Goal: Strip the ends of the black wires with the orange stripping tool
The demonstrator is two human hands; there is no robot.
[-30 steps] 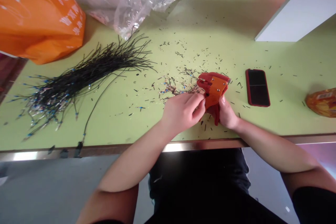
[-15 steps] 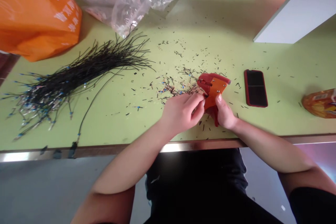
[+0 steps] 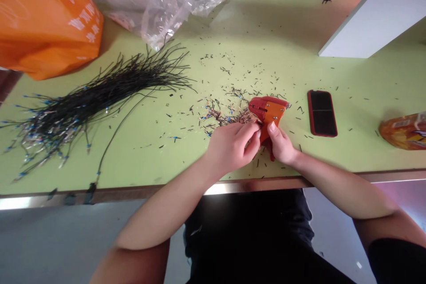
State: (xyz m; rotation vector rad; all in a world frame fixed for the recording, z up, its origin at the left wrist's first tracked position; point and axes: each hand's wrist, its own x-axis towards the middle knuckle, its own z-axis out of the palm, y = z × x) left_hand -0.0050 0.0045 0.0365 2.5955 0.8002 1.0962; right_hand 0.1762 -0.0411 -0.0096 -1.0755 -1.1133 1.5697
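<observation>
My right hand (image 3: 282,144) is closed around the handles of a red and orange wire stripper (image 3: 273,113), its thumb lying on the orange side plate. Close against the tool's near left side, my left hand (image 3: 229,146) is closed in a pinch, fingertips at the stripper's jaw end. Whatever sits between those fingertips is too small and hidden to make out. Beneath and left of the tool lies a pile of wire scraps (image 3: 226,117), with dark cut bits spread around it. A large bundle of black wires (image 3: 109,84), with blue and metallic ends at its left, rests farther left.
A single black wire (image 3: 115,132) runs to dark tape (image 3: 90,193) at the table's front edge. An orange bag (image 3: 49,22) and clear plastic bags (image 3: 169,6) stand behind the bundle. To the right are a phone (image 3: 322,113), an amber container (image 3: 404,131) and a white panel (image 3: 369,22).
The wire stripper has shifted and turned slightly in my right hand, with the thumb a little farther left. My left hand stays pinched beside it. The whole view has moved slightly.
</observation>
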